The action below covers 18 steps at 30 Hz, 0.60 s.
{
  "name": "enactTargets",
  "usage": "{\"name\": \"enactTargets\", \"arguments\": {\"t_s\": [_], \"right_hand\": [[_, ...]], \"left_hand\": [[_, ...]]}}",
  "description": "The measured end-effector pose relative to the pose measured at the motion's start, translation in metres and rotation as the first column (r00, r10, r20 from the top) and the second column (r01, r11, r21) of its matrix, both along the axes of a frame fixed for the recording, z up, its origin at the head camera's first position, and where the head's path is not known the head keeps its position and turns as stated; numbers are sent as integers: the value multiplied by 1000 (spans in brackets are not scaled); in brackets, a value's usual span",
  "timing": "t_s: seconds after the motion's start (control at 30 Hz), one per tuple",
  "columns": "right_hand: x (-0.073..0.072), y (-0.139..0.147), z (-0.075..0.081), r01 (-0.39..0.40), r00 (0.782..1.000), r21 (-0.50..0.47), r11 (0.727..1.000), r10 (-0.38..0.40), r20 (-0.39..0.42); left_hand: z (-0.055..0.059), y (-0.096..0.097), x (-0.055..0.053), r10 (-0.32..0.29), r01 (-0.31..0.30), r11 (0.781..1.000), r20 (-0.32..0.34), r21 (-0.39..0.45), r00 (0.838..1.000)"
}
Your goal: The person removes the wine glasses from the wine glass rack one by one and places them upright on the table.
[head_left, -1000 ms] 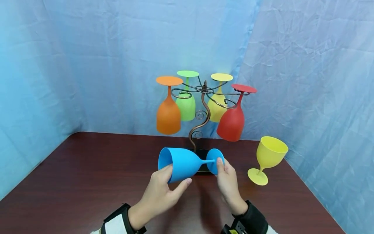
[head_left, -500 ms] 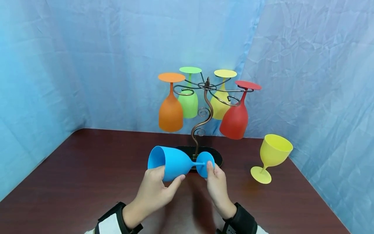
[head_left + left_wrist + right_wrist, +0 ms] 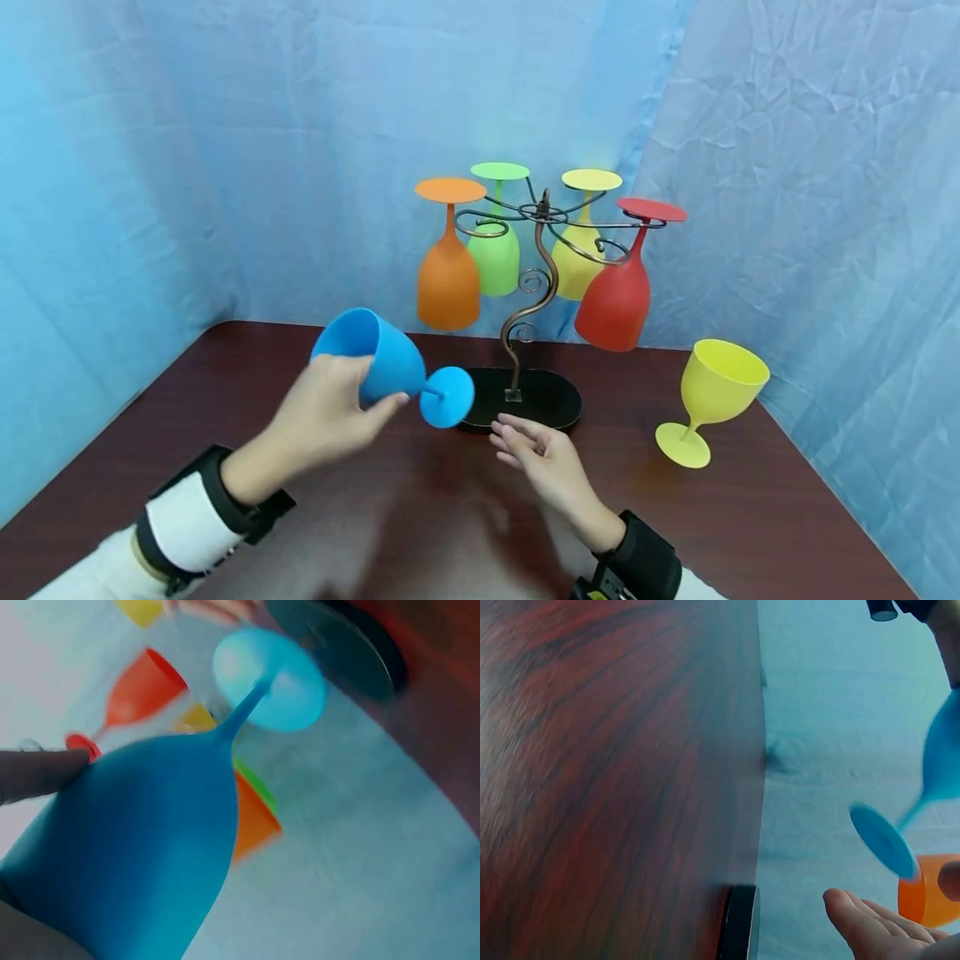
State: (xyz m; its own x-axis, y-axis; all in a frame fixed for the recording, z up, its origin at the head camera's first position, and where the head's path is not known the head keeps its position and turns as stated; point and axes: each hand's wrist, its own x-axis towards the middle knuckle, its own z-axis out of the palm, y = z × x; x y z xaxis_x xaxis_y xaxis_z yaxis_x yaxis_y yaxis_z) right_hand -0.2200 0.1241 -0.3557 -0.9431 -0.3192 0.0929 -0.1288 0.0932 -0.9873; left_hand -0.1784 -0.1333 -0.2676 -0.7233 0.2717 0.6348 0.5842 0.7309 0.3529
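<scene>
My left hand (image 3: 322,412) grips the bowl of a blue goblet (image 3: 397,367), thumb on the near side and the other fingers at the rim. The goblet is tilted, its mouth up to the left and its round foot low on the right; the left wrist view shows the bowl (image 3: 142,840) close up. My right hand (image 3: 551,467) is apart from it, lower right, fingers loosely extended with nothing in them. Behind stands a metal goblet rack (image 3: 542,258) on a black oval base (image 3: 547,396). From its arms hang orange (image 3: 448,287), green (image 3: 501,258), yellow (image 3: 576,267) and red (image 3: 617,300) goblets upside down.
A yellow goblet (image 3: 720,387) stands upright on the dark wooden table (image 3: 750,525) at the right. Curled metal arms of the rack reach toward the front. Blue cloth (image 3: 300,150) hangs behind and on both sides of the table.
The right hand has let go of the blue goblet's foot. My left hand has carried the goblet left and up, and its foot now points lower. The camera view has shifted slightly.
</scene>
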Motion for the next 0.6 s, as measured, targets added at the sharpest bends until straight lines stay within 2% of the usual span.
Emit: {"name": "enactTargets", "arguments": {"t_s": [0.1, 0.27, 0.4, 0.6], "right_hand": [[-1, 7, 1, 21, 1000, 19, 1000, -21, 12], [-1, 18, 1, 54, 998, 60, 997, -55, 18], [-1, 24, 0, 71, 997, 83, 994, -73, 25], [1, 28, -3, 71, 995, 97, 993, -77, 63]], "left_hand": [[10, -18, -9, 36, -32, 996, 52, -78, 998], [18, -45, -28, 106, -80, 980, 136, -182, 985], [17, -63, -46, 148, -96, 965, 204, -245, 968], [9, -81, -72, 179, -82, 946, 292, -313, 940]]}}
